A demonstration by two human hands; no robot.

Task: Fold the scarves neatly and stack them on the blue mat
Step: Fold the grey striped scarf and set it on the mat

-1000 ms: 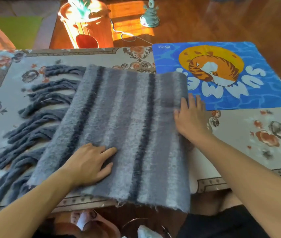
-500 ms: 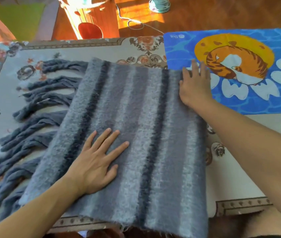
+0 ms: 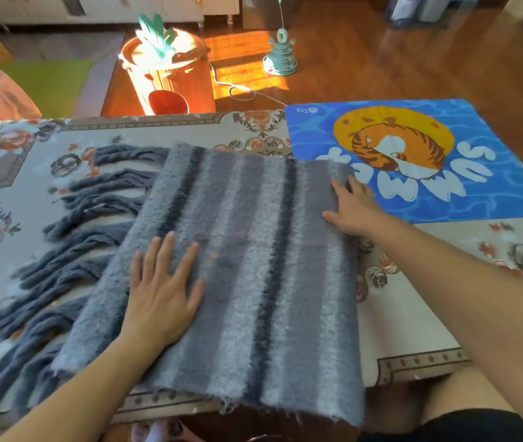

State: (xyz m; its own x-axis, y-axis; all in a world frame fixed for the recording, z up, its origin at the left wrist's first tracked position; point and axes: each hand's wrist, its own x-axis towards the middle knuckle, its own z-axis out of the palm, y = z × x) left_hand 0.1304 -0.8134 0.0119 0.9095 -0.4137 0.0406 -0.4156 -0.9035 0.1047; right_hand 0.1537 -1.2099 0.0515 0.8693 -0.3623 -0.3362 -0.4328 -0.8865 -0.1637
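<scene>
A folded fuzzy grey scarf with dark and pale stripes (image 3: 247, 266) lies on the floral-patterned cloth surface (image 3: 413, 314), its dark grey twisted fringe (image 3: 62, 250) trailing left and its near edge hanging over the surface's near rim. The left hand (image 3: 161, 291) presses flat on it, fingers spread. The right hand (image 3: 354, 207) rests on the scarf's far right corner, fingers straight, just beside the blue mat with an orange tiger print (image 3: 429, 161), whose white letters appear upside down and seem to read "SUMMER"; its small corner logo is unreadable.

Scarf (image 3: 247, 266) centre frame on table (image 3: 413, 330); fringe (image 3: 71, 250) at left; mat (image 3: 493, 193) upper right, corner under scarf.
</scene>
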